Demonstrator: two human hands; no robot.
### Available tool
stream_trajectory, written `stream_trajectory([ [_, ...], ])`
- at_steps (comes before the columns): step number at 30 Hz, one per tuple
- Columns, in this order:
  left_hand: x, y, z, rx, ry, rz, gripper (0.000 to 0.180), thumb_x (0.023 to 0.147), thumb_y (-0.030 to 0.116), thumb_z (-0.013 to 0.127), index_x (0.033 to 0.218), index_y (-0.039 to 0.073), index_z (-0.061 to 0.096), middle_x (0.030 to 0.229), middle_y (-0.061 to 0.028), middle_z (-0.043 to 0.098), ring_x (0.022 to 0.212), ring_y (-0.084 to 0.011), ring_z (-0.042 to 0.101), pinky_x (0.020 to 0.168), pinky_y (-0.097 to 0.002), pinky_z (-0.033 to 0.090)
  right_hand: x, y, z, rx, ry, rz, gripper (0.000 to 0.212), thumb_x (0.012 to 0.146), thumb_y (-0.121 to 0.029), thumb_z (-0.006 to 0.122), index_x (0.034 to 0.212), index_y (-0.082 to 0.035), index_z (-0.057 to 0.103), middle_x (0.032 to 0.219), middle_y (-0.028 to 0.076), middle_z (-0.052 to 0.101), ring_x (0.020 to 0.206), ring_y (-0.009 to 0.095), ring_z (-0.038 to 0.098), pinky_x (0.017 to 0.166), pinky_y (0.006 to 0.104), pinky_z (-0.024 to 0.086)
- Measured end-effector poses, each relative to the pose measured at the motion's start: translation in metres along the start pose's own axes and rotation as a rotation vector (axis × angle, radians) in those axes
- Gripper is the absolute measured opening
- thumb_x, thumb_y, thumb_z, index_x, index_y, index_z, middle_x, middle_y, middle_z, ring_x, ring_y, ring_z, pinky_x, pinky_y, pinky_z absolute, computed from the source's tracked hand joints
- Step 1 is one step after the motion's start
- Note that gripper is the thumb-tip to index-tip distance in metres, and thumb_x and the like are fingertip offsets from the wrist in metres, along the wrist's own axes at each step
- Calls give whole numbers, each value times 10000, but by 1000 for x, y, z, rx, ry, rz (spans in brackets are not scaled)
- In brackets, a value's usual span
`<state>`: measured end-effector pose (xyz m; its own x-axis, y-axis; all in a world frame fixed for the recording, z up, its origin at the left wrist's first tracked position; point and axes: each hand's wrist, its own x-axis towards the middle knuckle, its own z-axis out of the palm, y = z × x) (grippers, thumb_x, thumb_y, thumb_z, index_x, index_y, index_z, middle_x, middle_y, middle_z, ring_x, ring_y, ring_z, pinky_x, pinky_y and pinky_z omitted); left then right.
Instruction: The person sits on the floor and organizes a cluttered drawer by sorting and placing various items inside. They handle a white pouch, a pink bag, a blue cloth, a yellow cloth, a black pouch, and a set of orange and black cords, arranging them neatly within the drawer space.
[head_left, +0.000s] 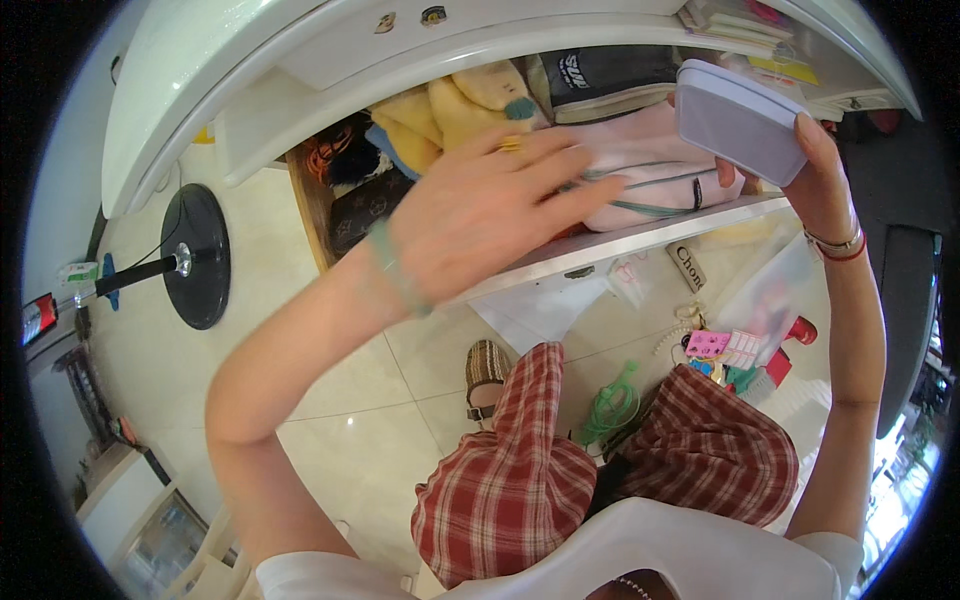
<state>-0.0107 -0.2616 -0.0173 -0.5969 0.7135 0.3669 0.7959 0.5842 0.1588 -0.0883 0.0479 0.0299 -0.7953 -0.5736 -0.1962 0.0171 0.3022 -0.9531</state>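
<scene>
My right hand (822,172) grips a flat white box (742,122) with rounded corners, holding it tilted above the right end of an open drawer (640,232). My left hand (490,205) reaches over the middle of the drawer, fingers stretched out and slightly blurred, with nothing in it. Below its fingertips lies a pale pink fabric item (650,150) with grey-green cords. Beside it are a yellow plush item (450,108), a black pouch (612,82) with light trim, and a dark patterned item (368,207) partly behind my left hand.
White furniture (340,65) overhangs the drawer, with a stack of papers (735,28) at right. A round black stand base (196,256) is on the tiled floor at left. Below the drawer lie a green coiled cord (612,402), a pink card (707,344) and other small items.
</scene>
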Motion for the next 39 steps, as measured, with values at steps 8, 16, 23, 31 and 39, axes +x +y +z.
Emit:
stream_trajectory([
  [8,39,-13,46,-74,-391,-167,671,841,77,559,1450,295,379,1147,-83,644,944,-229,656,794,-328,516,-20,-14,-4,-130,-99,-4,857,779,-646,526,1318,20,512,1112,182,634,1053,229,606,869,312,447],
  [16,38,-37,48,-787,236,-509,395,895,98,630,1287,134,599,1016,7,697,775,-67,592,729,-243,514,19,-14,31,-348,-603,2,681,789,-345,629,1369,-17,484,1441,182,420,1354,299,384,1105,380,283],
  [23,38,-34,47,-537,314,-344,436,820,-18,630,1226,140,640,1132,-34,690,956,-106,659,838,-250,522,50,53,63,-769,-572,-354,605,797,14,612,1366,-159,500,1504,94,353,1401,279,296,1160,390,250],
  [31,36,-26,45,-709,304,-371,481,833,-107,573,1259,114,607,1141,-30,670,1011,-108,629,895,-250,509,49,58,55,-825,-516,-282,433,849,24,578,1255,-125,605,1485,55,392,1352,285,375,1107,348,342],
  [39,24,-24,53,-280,163,-101,487,779,-63,627,1223,138,628,1171,-106,644,1050,-273,628,897,-331,511,0,36,38,-548,-438,-81,298,970,-181,519,1197,-15,619,1156,125,664,1081,264,619,973,337,452],
])
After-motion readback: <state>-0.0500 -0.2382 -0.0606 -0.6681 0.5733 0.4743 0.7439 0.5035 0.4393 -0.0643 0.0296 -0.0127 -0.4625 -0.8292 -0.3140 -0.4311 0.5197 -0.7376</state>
